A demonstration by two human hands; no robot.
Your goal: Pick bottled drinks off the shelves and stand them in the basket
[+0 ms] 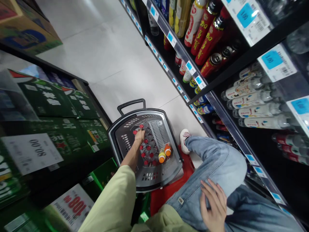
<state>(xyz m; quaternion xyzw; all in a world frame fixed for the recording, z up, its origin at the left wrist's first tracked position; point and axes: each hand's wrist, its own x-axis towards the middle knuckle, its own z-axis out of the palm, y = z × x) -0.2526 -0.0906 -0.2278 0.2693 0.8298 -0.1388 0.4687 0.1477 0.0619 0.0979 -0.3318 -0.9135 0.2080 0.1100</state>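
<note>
Head camera first: our left hand (139,135) reaches down into the grey basket (116,137) and rests on the red-capped bottles (147,151) standing upright near its middle. The fingers curl over one cap at the far end of the cluster, though we cannot tell whether they are truly clamped on it or only touching. The bottles stand packed close together, caps up, likely so they prop each other and stay easy to grasp from above. Two orange-capped bottles (164,153) stand just beside them, toward the basket's right rim. The basket sits on a red crate (166,191), with its black handle (131,104) at the far edge. Our right hand (213,206) lies flat on our jeans-clad knee (217,164), fingers spread and holding nothing, apparently bracing us as we crouch. Drink shelves (217,90) run along our right, green beer cartons (48,106) along our left.
</note>
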